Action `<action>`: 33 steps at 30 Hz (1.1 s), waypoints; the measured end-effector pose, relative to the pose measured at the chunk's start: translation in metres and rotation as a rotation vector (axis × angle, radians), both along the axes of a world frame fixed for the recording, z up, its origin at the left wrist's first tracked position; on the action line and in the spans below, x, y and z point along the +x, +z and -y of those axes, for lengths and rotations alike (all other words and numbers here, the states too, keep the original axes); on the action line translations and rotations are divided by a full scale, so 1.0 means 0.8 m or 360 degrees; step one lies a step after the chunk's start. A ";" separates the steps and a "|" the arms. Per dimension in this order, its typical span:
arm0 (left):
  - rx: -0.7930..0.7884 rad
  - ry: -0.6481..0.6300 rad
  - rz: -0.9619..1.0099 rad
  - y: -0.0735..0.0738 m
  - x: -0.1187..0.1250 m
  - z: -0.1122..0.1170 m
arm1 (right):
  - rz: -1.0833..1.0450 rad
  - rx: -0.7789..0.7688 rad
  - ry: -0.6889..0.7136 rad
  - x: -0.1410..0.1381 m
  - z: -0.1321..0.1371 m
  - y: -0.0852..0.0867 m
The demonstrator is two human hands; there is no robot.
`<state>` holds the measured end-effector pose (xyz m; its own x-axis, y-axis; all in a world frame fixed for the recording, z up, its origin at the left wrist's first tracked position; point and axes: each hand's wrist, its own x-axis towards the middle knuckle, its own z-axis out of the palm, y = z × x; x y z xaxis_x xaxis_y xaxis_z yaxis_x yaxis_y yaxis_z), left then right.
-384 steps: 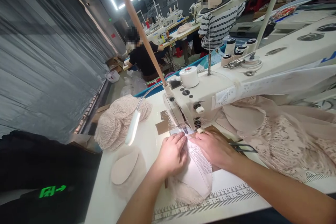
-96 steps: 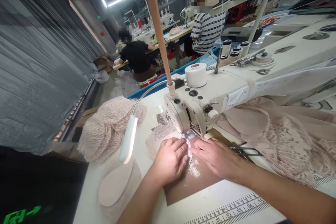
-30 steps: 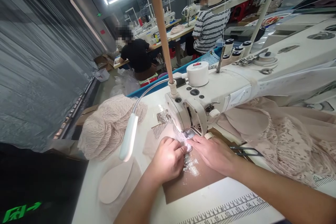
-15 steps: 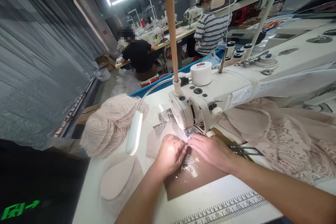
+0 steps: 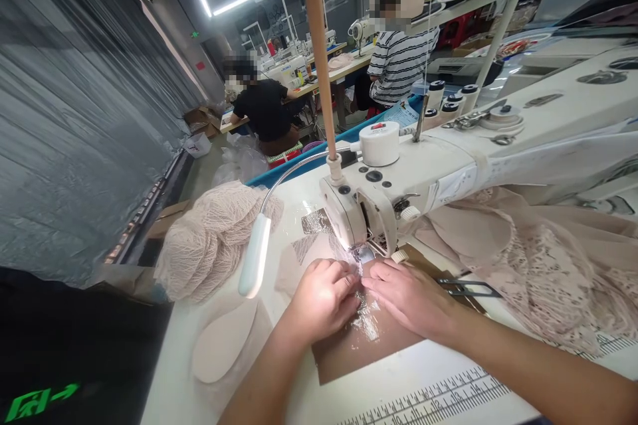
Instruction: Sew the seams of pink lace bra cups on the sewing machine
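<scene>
A piece of pale beige lace fabric point(image 5: 314, 247) lies beneath the head of a white sewing machine point(image 5: 346, 212), and a strip of it runs toward me between my hands. My left hand point(image 5: 323, 299) is closed on the fabric's near edge, its fingers curled just left of the presser foot point(image 5: 363, 254). On the other side my right hand point(image 5: 406, 293) is closed too, fingertips pressed together on the fabric. Its grip is partly hidden by the fingers. Below both hands is a shiny brown plate point(image 5: 369, 352) on the white table.
A lamp point(image 5: 255, 255) on a bendable neck stands left of the needle area. Stacked lace pieces point(image 5: 209, 239) and smooth beige cups point(image 5: 224, 342) lie at left. More lace fabric point(image 5: 548, 265) is heaped at right. A printed ruler point(image 5: 433, 398) runs along the front. Two people sit beyond.
My hands have shifted slightly, and the left hand's fingers have unfolded somewhat from a tight pinch. Both hands remain close to the presser foot. The camera view has moved a little.
</scene>
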<state>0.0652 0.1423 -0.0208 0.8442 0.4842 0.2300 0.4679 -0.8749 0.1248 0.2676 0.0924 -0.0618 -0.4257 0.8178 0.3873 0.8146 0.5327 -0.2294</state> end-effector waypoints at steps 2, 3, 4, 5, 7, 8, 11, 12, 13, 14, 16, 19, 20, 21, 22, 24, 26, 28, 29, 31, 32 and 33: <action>-0.0053 -0.0036 -0.0036 0.000 0.002 0.002 | 0.0037 0.0052 -0.0015 0.000 -0.001 -0.001; -0.0067 -0.0043 -0.0056 -0.001 0.002 0.002 | 0.0064 0.0065 -0.0026 0.000 -0.001 -0.001; -0.0076 -0.0039 -0.0069 -0.002 0.002 0.002 | 0.0088 0.0069 -0.0038 0.000 -0.002 -0.001; -0.0083 -0.0029 -0.0075 -0.003 0.002 0.001 | 0.0103 0.0066 -0.0049 0.000 -0.003 0.000; -0.0082 0.0003 -0.0074 -0.006 0.002 -0.002 | 0.0098 0.0057 -0.0066 -0.002 -0.005 0.001; -0.0078 0.0020 -0.0072 -0.007 0.002 -0.004 | 0.0081 0.0055 -0.0071 -0.002 -0.006 0.001; -0.0069 0.0064 -0.0058 -0.011 0.001 -0.010 | 0.0029 0.0082 -0.0090 -0.004 -0.009 0.001; -0.0067 0.0077 -0.0050 -0.012 0.000 -0.012 | 0.0017 0.0101 -0.0097 -0.004 -0.010 0.001; -0.0064 0.0090 -0.0039 -0.014 0.000 -0.013 | 0.0010 0.0109 -0.0097 -0.003 -0.010 0.001; -0.0061 0.0106 -0.0025 -0.015 -0.001 -0.015 | 0.0009 0.0105 -0.0091 -0.003 -0.011 0.001; -0.0056 0.0143 0.0004 -0.017 -0.002 -0.017 | 0.0008 0.0060 -0.0069 0.000 -0.011 0.001; -0.0054 0.0207 0.0041 -0.019 -0.004 -0.019 | -0.0036 -0.0030 -0.0048 0.004 -0.011 0.000; -0.0054 0.0231 0.0048 -0.020 -0.005 -0.020 | -0.0064 -0.0053 -0.0049 0.005 -0.011 0.000; -0.0052 0.0253 0.0054 -0.021 -0.006 -0.021 | -0.0090 -0.0073 -0.0048 0.005 -0.011 0.000; -0.0046 0.0278 0.0060 -0.022 -0.007 -0.022 | -0.0110 -0.0089 -0.0045 0.006 -0.011 -0.001; -0.0029 0.0344 0.0075 -0.025 -0.009 -0.024 | -0.0117 -0.0116 -0.0039 0.006 -0.011 -0.001; 0.0003 0.0431 0.0100 -0.028 -0.011 -0.026 | -0.0099 -0.0131 -0.0030 0.007 -0.012 -0.001; 0.0034 0.0529 0.0119 -0.031 -0.014 -0.029 | -0.0107 -0.0127 -0.0020 0.008 -0.013 -0.003; 0.0047 0.0577 0.0120 -0.032 -0.016 -0.030 | -0.0123 -0.0116 -0.0009 0.009 -0.014 -0.004; 0.0063 0.0677 0.0102 -0.032 -0.019 -0.031 | -0.0163 -0.0080 0.0023 0.011 -0.016 -0.010; 0.0066 0.0736 0.0088 -0.032 -0.020 -0.032 | -0.0180 -0.0057 0.0039 0.013 -0.017 -0.013; 0.0062 0.0798 0.0069 -0.031 -0.021 -0.031 | -0.0202 -0.0023 0.0038 0.014 -0.018 -0.017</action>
